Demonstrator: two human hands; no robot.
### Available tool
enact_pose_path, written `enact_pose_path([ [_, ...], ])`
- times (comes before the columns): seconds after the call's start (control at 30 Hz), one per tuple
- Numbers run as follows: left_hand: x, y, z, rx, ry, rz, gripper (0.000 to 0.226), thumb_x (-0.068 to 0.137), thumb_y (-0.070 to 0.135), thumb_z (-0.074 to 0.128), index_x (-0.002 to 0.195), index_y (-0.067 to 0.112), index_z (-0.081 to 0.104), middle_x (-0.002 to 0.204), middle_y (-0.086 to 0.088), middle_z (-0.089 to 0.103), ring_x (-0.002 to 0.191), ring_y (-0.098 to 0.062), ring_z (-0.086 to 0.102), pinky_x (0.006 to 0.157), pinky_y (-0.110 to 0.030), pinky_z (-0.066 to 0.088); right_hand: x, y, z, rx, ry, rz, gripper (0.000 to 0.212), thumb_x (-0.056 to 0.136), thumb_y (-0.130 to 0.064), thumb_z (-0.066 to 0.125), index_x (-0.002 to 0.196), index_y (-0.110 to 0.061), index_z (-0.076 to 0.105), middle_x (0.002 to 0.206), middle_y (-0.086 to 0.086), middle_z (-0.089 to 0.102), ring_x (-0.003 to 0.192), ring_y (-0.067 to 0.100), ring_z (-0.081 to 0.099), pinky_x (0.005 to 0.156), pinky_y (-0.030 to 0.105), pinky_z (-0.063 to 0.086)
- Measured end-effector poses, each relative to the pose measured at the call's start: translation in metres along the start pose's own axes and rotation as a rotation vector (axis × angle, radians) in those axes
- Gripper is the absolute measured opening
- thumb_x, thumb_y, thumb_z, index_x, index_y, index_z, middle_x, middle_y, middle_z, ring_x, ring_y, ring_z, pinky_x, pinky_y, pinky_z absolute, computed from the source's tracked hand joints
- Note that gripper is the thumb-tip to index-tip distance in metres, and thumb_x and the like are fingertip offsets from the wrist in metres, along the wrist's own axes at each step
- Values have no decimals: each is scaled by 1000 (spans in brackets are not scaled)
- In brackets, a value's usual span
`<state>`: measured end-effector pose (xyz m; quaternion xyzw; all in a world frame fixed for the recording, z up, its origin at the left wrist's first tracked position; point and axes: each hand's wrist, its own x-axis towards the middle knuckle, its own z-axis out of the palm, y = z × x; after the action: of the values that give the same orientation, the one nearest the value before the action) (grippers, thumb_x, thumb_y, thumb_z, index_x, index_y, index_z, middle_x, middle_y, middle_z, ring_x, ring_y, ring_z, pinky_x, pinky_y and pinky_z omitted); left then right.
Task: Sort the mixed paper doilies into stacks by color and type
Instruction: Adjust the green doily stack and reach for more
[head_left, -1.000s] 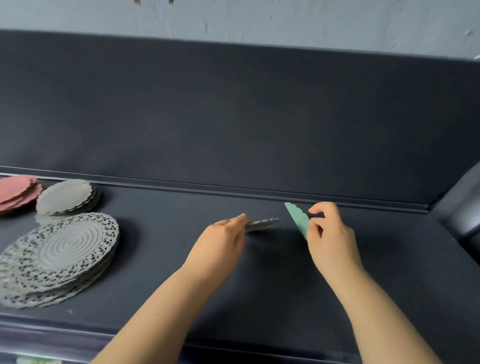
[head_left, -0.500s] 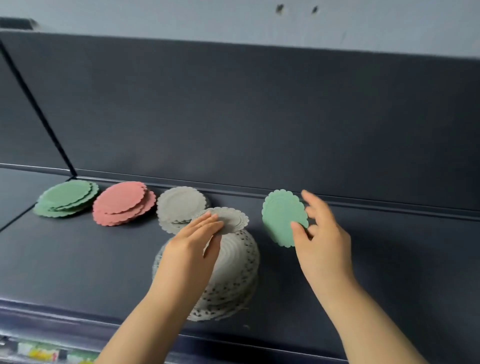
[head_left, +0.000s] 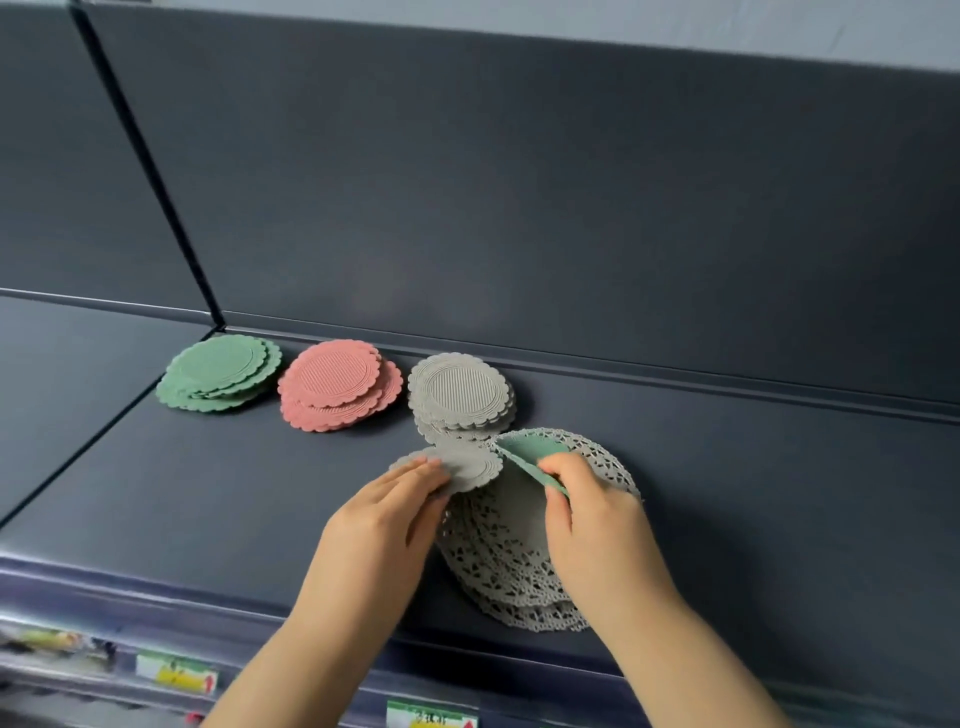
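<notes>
Dark shelf (head_left: 727, 493) below a pale wall (head_left: 727, 26)
An upright dark back panel (head_left: 519, 208) rose behind it; blurred price labels (head_left: 176, 673) lined its front edge.

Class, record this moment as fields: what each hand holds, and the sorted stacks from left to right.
Left hand: holds a grey scalloped doily
Right hand: pinches a green scalloped doily
Back row, left to right: green stack, pink stack, grey stack
Front: lace doily stack, partly hidden by the right hand
Surface: dark shelf
</notes>
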<state>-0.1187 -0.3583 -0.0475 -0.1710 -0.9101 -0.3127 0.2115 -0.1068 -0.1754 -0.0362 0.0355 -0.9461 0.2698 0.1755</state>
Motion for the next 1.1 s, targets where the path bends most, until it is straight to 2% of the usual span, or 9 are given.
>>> enact_pose_path([
  [0.2, 0, 9, -2, 64, 13, 74, 26, 74, 1, 75, 99, 7, 73, 106, -4, 70, 105, -21, 63, 93, -29, 43, 3, 6, -4, 127, 92, 41, 25, 84, -3, 58, 107, -10, 65, 71, 3, 63, 52, 9, 42, 51, 16, 31],
  [0.37, 6, 19, -7, 99, 14, 87, 24, 77, 11, 64, 98, 7, 74, 105, -2, 70, 106, -19, 63, 93, -27, 44, 2, 9, -4, 167, 83, 17, 24, 80, 1, 62, 101, -8, 67, 67, 8, 65, 47, 9, 44, 49, 16, 35],
  [0.43, 13, 18, -7, 136, 26, 111, 25, 78, 11, 63, 100, 7, 73, 107, -3, 70, 108, -21, 62, 95, -27, 44, 2, 12, -5, 203, 94, 33, 23, 80, 1, 63, 100, -10, 67, 63, 1, 61, 41, -2, 37, 45, 4, 27],
  [0.57, 57, 7, -2, 195, 71, 194, 24, 82, 9, 61, 102, 2, 71, 108, -9, 69, 108, -26, 62, 96, -32, 44, 2, 14, -6, 251, 129, 114, 21, 82, -4, 62, 100, -15, 66, 61, -12, 52, 53, 3, 53, 47, 5, 35],
  [0.63, 85, 4, 8, 226, -51, 202, 20, 87, 6, 62, 105, 3, 70, 111, -6, 69, 110, -24, 61, 95, -29, 45, 1, 11, -6, 233, 127, 142, 20, 83, -5, 61, 99, -16, 66, 60, -16, 50, 59, -3, 54, 48, 5, 35],
  [0.77, 109, -13, 30, 395, -438, 117, 30, 98, 39, 35, 115, 28, 57, 119, 13, 57, 114, -10, 50, 86, -28, 41, 2, 1, -5, 161, 106, 203, 21, 83, -5, 59, 97, -18, 66, 56, -20, 47, 61, -7, 53, 46, 5, 34],
  [0.93, 105, -51, -10, 392, -435, 278, 40, 97, 49, 26, 126, 38, 51, 138, 17, 46, 133, -9, 35, 109, -32, 25, 23, -29, 3, 86, 243, 364, 20, 85, -10, 56, 98, -22, 64, 63, -16, 57, 52, 3, 50, 46, 11, 34],
  [1.0, 103, -77, -39, 416, -364, 347, 40, 97, 44, 28, 124, 32, 54, 134, 14, 51, 128, -11, 42, 103, -29, 35, 40, -55, 13, 93, 289, 360, 19, 85, -13, 57, 99, -23, 64, 69, -14, 62, 58, 4, 52, 50, 10, 35],
  [1.1, 102, -124, -88, 400, -229, 395, 26, 88, 33, 49, 96, 22, 71, 97, 7, 71, 92, -18, 67, 76, -30, 53, 73, -103, 42, 129, 316, 251, 24, 85, -7, 56, 104, -18, 67, 83, -8, 69, 73, 15, 59, 61, 8, 33],
])
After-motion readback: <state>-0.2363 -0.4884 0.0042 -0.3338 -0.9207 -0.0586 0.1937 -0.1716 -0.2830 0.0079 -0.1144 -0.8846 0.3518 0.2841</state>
